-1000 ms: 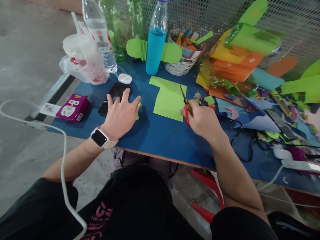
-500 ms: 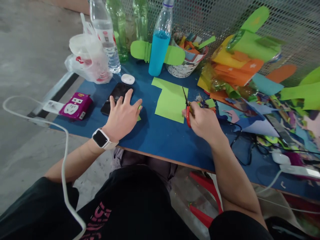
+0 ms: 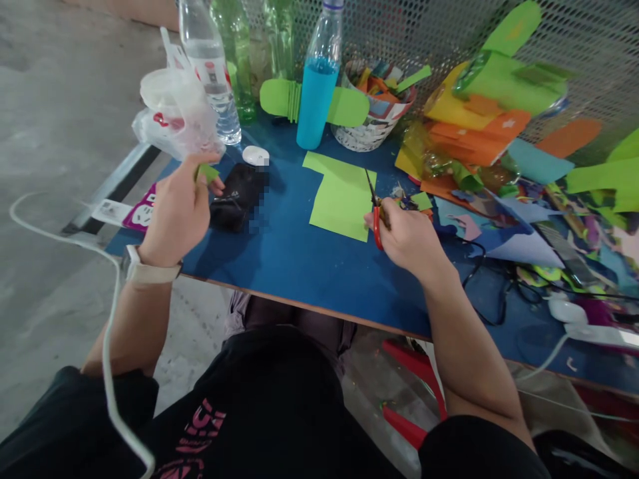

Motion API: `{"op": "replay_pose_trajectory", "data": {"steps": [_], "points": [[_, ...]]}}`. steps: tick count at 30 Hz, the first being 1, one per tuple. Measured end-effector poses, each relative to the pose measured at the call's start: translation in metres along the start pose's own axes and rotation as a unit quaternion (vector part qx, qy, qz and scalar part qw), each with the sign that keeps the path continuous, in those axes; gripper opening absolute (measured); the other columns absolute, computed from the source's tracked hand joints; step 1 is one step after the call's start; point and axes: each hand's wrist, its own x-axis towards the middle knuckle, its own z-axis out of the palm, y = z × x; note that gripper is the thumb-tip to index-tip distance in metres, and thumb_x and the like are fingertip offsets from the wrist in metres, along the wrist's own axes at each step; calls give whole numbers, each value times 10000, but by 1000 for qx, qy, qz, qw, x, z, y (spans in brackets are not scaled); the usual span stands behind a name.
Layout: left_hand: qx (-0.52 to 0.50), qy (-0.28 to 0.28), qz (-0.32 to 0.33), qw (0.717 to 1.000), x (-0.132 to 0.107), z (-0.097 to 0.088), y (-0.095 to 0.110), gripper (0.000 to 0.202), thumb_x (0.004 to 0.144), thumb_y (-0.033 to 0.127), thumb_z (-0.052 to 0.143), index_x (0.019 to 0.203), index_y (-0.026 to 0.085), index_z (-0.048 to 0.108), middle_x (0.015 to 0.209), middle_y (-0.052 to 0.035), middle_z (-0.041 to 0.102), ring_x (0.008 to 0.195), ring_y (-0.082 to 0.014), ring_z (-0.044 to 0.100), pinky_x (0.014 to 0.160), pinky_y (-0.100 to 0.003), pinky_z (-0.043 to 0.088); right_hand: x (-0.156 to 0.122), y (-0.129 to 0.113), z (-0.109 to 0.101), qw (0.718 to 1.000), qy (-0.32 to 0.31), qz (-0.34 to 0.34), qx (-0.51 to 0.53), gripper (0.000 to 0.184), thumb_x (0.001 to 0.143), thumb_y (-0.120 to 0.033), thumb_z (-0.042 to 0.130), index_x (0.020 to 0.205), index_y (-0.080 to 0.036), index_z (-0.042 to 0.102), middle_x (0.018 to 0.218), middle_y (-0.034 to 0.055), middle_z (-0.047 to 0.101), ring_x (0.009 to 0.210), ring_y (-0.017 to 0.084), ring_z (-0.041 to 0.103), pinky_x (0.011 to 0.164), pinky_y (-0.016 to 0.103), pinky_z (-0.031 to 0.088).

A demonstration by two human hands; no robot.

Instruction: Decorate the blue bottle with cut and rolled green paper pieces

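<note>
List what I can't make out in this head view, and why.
Head view:
Green scrap: full outline, hidden by the left hand.
Purple socket block: right part, behind that hand.
Scissors: part of handles, covered by the right hand.
Phone: right edge, blurred by blocky pixels.
Blue-filled bottle: top, cut off by the upper edge.

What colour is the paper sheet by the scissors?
The sheet is lime green, best seen in the head view.

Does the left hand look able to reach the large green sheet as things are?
Probably yes: only the flat black phone lies between the left hand and the large green sheet, though that hand holds a green scrap.
</note>
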Motion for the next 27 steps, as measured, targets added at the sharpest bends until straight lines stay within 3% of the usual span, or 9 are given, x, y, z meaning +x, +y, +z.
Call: {"op": "replay_pose_trajectory", "data": {"steps": [4,7,9,12,15,20,23,25,27], "points": [[143,-40,-18,989,17,3,-3,475,1179,303,407,1592,209,622,1494,-120,776,1421,-340,732,1289,-554,565,1,-1,1,1000,5,7,-25,537,1162,-782,457,1034,-282,610,738,97,720,733,338,712,709,420,445],[233,-125,-35,964,31,12,5,523,1165,416,472,1505,78,678,1474,-267,748,1388,-477,742,1193,-632,600,2,-3,-1,999,-13,14,-49,559,1166,-792,407,1008,-280,568,702,75,679,630,296,622,670,406,389],[259,-147,-40,954,38,15,8,563,1158,453,470,1452,33,701,1439,-317,744,1355,-516,756,1151,-646,612,2,-4,-2,998,-23,13,-54,556,1169,-787,396,991,-283,548,673,59,648,578,274,567,647,399,358],[264,-134,-42,954,45,17,6,589,1140,482,477,1462,44,704,1456,-317,744,1380,-524,745,1158,-640,601,3,-4,-3,998,-23,11,-59,544,1168,-777,427,1000,-281,570,638,42,601,547,265,531,638,396,337],[254,-143,-51,955,47,20,2,677,1115,614,507,1487,81,695,1476,-299,743,1440,-526,706,1201,-627,568,3,-3,-2,996,-19,8,-82,552,1170,-772,429,1035,-268,608,641,48,592,569,282,554,647,398,342],[220,-149,-60,962,49,33,2,1013,1016,862,485,1476,-17,687,1526,-346,683,1423,-536,695,1204,-646,528,3,-2,-1,996,-13,-5,-91,555,1186,-746,388,1069,-255,621,648,49,602,554,264,531,631,390,336],[161,-124,-61,977,50,41,5,1208,883,1058,421,1445,39,745,1548,-271,684,1476,-507,652,1196,-642,487,4,-3,-1,996,-17,2,-89,569,1181,-762,390,1068,-253,618,659,52,601,561,264,525,638,395,336],[146,-114,-72,980,50,45,8,1232,848,1080,414,1455,62,752,1568,-245,667,1489,-502,637,1191,-653,466,4,-3,-2,997,-18,5,-80,585,1178,-778,379,1064,-253,613,672,50,597,570,259,524,645,395,342],[172,-123,-75,974,50,47,12,1179,900,994,454,1492,10,723,1573,-284,646,1451,-518,658,1171,-673,482,3,-4,-2,998,-18,4,-66,591,1183,-780,360,1053,-256,603,666,39,582,557,241,506,638,390,347]]}}
